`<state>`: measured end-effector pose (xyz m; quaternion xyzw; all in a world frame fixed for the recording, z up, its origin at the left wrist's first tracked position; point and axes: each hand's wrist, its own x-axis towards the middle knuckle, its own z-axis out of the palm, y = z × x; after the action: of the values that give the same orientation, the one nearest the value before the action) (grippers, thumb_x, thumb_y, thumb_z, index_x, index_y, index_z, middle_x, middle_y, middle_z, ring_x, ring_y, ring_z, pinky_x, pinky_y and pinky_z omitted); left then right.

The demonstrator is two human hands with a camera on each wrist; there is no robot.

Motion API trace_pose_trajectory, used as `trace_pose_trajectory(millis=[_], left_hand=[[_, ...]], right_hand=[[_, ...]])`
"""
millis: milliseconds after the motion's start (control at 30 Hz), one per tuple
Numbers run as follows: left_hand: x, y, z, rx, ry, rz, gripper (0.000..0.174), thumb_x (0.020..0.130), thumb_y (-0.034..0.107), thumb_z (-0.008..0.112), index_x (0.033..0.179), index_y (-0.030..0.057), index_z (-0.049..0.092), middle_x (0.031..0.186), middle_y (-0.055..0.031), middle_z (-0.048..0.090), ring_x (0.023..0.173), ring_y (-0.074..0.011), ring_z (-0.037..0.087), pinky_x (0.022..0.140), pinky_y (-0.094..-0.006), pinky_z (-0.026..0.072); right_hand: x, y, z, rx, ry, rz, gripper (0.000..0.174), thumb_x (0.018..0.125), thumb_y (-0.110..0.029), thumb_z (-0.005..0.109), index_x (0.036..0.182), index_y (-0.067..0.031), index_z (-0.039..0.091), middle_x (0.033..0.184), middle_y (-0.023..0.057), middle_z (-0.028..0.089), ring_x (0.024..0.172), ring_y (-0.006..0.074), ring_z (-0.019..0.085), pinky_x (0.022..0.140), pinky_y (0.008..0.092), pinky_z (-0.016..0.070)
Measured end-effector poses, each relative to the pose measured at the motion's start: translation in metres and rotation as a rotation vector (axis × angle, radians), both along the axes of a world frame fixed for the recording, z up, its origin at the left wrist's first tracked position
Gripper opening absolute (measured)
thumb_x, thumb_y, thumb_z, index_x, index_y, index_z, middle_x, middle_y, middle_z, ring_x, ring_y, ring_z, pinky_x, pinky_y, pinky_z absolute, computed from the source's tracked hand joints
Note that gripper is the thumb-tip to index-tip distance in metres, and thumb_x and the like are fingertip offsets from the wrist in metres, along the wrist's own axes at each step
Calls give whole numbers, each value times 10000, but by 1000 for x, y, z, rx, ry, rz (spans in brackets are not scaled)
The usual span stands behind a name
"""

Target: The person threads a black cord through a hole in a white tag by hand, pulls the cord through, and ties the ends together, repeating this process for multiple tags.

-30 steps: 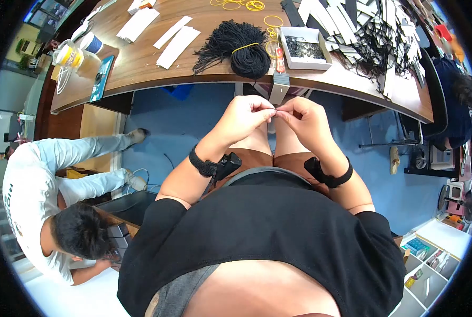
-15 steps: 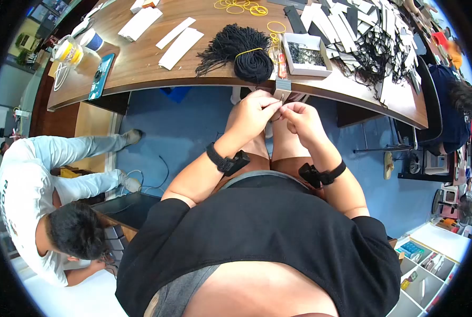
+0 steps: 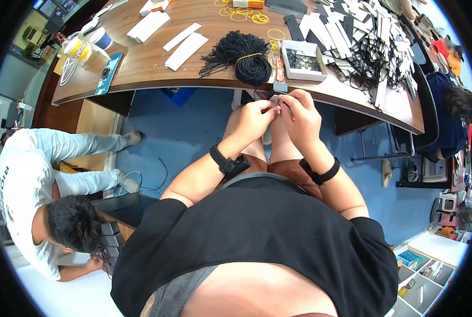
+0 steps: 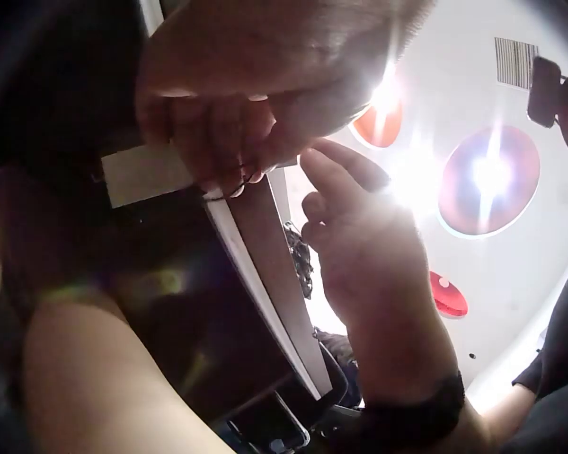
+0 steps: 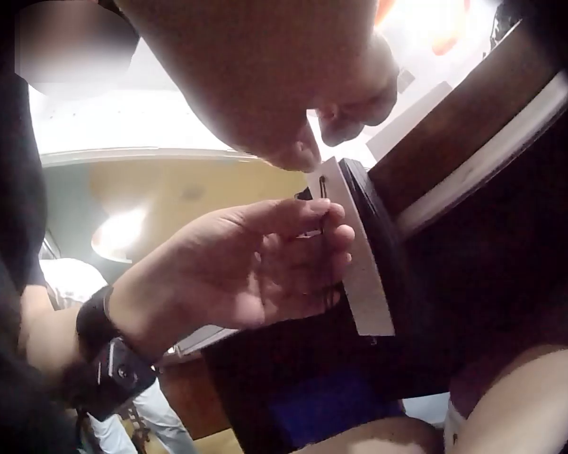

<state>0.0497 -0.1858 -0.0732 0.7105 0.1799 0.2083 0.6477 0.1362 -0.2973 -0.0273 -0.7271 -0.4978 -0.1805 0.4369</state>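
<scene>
In front of the table edge, both hands work at a white card (image 5: 355,260) with a hole at its upper end. A thin black cord (image 5: 324,189) passes at that hole and runs down over the left fingertips. My left hand (image 3: 257,117) pinches this cord between thumb and fingers, its fingertips right beside the card. My right hand (image 3: 303,117) has thumb and forefinger together at the card's upper end, pinching it there. Dark cards (image 5: 371,194) stand in a stack behind the white one. Beyond, on the table, lies a bundle of black cords (image 3: 251,68) with a yellow rubber band round it.
The wooden table (image 3: 156,71) also bears a white box (image 3: 303,74) of small black pieces, heaped tags (image 3: 347,39), white strips (image 3: 185,52), yellow rubber bands (image 3: 241,15) and a phone (image 3: 109,74). A person in a white shirt (image 3: 21,174) bends at the left.
The hands were fingertip to fingertip over the thin cord. They have come to the card at the table edge, the right hand rising to its upper end and the left lying slightly lower.
</scene>
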Motion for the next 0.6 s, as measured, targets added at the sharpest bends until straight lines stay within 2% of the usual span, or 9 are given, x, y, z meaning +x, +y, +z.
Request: trace_pose_trajectory(millis=[233,333,433,533,600], left_hand=[[-2,-1,5,16,-29,-16,164,872,65,564,951,-42,661,827,-49,673,757,-76,579,696,-231,472],[-4,1,7,-30,59,-44,159,863,62,561,933,-36,665,812,-51,671,748,-89,587,688,-239,471],[-3,4,-5,-27,-5,-69,150,860,62,563,916,-31,667,797,-49,667,729,-92,585,672,-244,465],[-9,2,-8,-28,17,-62,142,857,57,565,901,-36,664,790,-48,664,717,-97,583,664,-243,460],[-16,3,-4,-29,88,-129,137,856,62,576,891,-38,663,787,-50,662,712,-103,585,666,-241,461]], right_hand=[[-1,3,0,-35,10,-45,173,747,-92,682,917,-73,656,906,67,592,709,240,622,600,317,503],[-1,3,-2,-54,151,-17,155,749,-75,679,901,-58,649,884,68,593,663,209,606,582,296,494],[-1,3,4,-72,421,3,126,754,-44,668,875,-42,634,834,70,587,620,166,577,565,268,477],[4,6,-12,-30,714,49,107,759,-21,657,858,-23,618,778,69,574,600,135,548,557,253,456],[3,4,-11,-49,570,35,104,749,-18,660,838,-24,607,774,76,584,611,164,560,568,266,462]])
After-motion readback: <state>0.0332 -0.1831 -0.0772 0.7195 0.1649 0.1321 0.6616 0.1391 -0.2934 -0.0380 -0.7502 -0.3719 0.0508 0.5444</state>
